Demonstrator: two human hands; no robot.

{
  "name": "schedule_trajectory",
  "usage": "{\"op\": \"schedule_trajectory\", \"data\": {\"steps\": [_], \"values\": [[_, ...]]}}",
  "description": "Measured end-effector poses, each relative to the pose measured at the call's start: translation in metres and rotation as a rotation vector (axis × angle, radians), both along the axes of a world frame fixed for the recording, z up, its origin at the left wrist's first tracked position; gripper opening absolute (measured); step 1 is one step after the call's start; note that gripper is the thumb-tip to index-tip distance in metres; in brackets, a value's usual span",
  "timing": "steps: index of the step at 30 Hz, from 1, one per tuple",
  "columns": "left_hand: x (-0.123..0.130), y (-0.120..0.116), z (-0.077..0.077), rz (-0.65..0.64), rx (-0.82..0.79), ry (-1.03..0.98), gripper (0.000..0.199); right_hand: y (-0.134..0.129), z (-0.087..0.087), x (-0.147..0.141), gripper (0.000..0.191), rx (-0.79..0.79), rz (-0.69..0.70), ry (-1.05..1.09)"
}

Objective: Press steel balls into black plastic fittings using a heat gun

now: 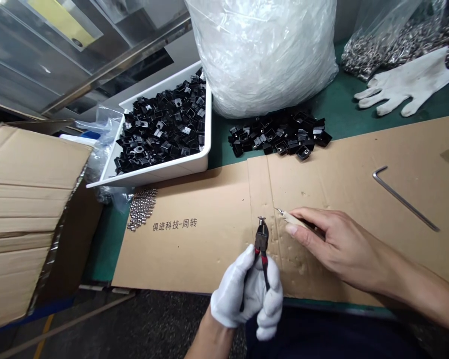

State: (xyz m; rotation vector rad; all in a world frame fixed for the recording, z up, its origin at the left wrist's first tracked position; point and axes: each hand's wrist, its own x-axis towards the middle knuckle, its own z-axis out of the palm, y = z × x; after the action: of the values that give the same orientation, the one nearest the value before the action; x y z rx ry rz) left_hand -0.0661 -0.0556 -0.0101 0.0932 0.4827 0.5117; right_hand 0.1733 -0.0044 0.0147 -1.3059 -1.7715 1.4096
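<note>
My left hand (234,291), in a white glove, is closed around the handles of black and red pliers (261,243). The plier jaws point up and away from me and pinch a small shiny metal fitting (261,221) with a flared top. To the right, my bare right hand (342,242) pinches a slim tool with a pale handle (294,219). Its thin metal tip points left, just right of the fitting and apart from it. Both hands are over a cardboard sheet (209,259).
Small metal fittings (141,208) lie grouped on the cardboard's left. A white bin (164,174) holds black parts; more black parts (280,134) are piled behind. Around them are a stuffed plastic bag (265,55), a white glove (407,85), a hex key (406,199) and a cardboard box (26,209).
</note>
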Motion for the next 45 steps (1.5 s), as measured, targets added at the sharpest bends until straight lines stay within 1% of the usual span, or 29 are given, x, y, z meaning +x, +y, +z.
{"op": "schedule_trajectory", "data": {"steps": [3,8,18,22,28,36,45], "values": [[0.001,-0.001,-0.001,-0.006,0.005,0.001,0.069,-0.005,0.006,-0.001,0.018,0.046,-0.009,0.025],[0.003,-0.002,-0.001,-0.009,0.007,0.022,0.068,-0.010,0.012,-0.005,0.020,0.047,0.018,0.009],[0.000,-0.005,-0.003,-0.025,-0.001,0.043,0.068,-0.007,0.013,-0.005,0.025,0.019,0.063,0.017],[0.000,-0.004,-0.003,-0.019,0.003,0.045,0.067,-0.006,0.013,-0.003,0.027,0.017,0.056,0.021],[0.000,-0.002,-0.004,-0.044,-0.014,0.046,0.067,-0.008,0.016,-0.002,0.030,0.008,0.066,0.002],[-0.002,-0.005,-0.004,-0.051,-0.011,0.026,0.067,-0.002,0.017,-0.002,0.031,0.009,0.084,0.039],[-0.002,-0.004,-0.008,-0.067,-0.028,0.032,0.067,-0.003,0.014,-0.002,0.028,0.027,0.075,0.055]]}}
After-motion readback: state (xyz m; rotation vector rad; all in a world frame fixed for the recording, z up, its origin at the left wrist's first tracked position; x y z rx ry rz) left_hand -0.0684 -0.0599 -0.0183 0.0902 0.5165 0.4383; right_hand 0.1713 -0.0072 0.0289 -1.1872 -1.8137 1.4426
